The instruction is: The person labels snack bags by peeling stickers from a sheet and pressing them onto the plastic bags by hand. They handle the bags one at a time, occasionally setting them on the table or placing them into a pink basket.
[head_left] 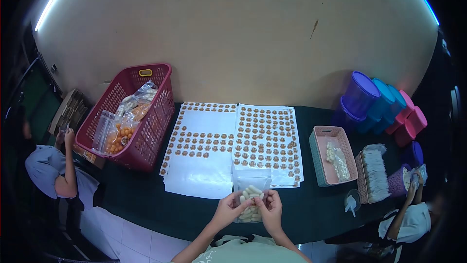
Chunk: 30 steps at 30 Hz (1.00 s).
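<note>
My left hand (226,212) and my right hand (272,210) grip a clear pouch (252,179) by its two sides, near the table's front edge. Pale, finger-shaped pieces (250,191) fill its lower part. Both thumbs press on the pouch's front, at a small round brown sticker (253,202) that they partly cover. Just beyond the pouch lie two stacks of white sticker sheets. On the left sheet (199,175) the lower part is bare and rows of round stickers are left above. The right sheet (267,141) is mostly covered with stickers.
A dark red basket (158,131) holding bagged snacks stands left. To the right are a pink-and-green basket (318,168) with a bag inside, a basket of stacked packets (375,173), a small cup (352,197), and coloured tubs (360,92). Other people work at both sides.
</note>
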Motion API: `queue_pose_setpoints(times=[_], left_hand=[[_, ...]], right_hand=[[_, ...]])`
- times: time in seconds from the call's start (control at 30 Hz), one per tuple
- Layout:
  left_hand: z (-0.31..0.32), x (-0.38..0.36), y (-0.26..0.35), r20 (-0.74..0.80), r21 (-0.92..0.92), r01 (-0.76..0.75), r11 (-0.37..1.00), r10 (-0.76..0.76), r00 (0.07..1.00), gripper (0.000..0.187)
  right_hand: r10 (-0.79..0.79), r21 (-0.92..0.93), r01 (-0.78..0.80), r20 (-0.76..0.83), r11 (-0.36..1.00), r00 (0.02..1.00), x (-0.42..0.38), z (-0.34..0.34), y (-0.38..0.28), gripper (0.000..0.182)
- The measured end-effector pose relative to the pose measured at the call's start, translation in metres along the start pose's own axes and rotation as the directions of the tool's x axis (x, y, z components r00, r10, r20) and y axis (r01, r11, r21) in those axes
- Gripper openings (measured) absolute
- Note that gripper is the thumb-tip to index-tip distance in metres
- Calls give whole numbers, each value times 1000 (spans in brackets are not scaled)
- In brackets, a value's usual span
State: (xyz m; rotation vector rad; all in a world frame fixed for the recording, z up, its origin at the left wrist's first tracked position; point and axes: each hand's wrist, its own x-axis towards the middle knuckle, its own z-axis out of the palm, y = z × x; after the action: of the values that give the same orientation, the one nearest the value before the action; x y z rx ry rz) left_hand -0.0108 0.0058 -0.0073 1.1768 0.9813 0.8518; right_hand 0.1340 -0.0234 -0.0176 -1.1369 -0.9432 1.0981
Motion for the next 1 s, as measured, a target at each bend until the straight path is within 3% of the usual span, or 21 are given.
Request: queue_pose_setpoints(times=[0.03, 0.07, 0.13, 0.3, 0.4, 0.5, 0.57, 0.67, 0.77, 0.9, 1.0], left_hand=[[-1, 0, 3, -54, 146, 49, 988, -42, 998, 29], [-1, -1, 7, -53, 146, 49, 988, -42, 998, 29], [1, -3, 12, -38, -25, -36, 999, 35, 999, 31], [-3, -4, 9, 12, 17, -39, 999, 39, 999, 32], [-6, -7, 5, -22, 83, -48, 995, 50, 999, 32], [-5, -9, 14, -34, 136, -54, 989, 59, 998, 31], [-5, -10, 18, -22, 144, -62, 988, 66, 998, 31], [-8, -8, 15, 43, 175, -79, 981, 72, 996, 30], [-8, -8, 17, 70, 142, -128, 982, 119, 990, 30], [-7, -8, 20, 36, 155, -85, 984, 80, 996, 30], [-10, -9, 26, 17, 135, -79, 988, 78, 997, 30]], right_hand=[[-35, -96, 37, 23, 995, 999, -1, -1, 2, 22], [-35, -96, 37, 22, 995, 999, -1, 0, 0, 22], [-44, -143, 45, 8, 989, 999, 0, 1, -3, 20], [-37, -29, 35, -82, 999, 996, 2, 4, -2, 19], [25, 15, -24, -44, 1000, 999, 2, 2, -9, 22], [-89, -51, 91, 43, 995, 995, 5, -1, -11, 17], [-114, -222, 132, 93, 966, 989, 7, -4, -7, 18], [7, -235, 13, 84, 972, 996, 6, -3, -25, 19], [29, -194, -12, 82, 981, 996, 8, -9, -15, 22], [15, -106, -5, 100, 994, 995, 11, -6, -17, 26], [-24, -244, 64, 166, 968, 986, 9, -5, -28, 29]])
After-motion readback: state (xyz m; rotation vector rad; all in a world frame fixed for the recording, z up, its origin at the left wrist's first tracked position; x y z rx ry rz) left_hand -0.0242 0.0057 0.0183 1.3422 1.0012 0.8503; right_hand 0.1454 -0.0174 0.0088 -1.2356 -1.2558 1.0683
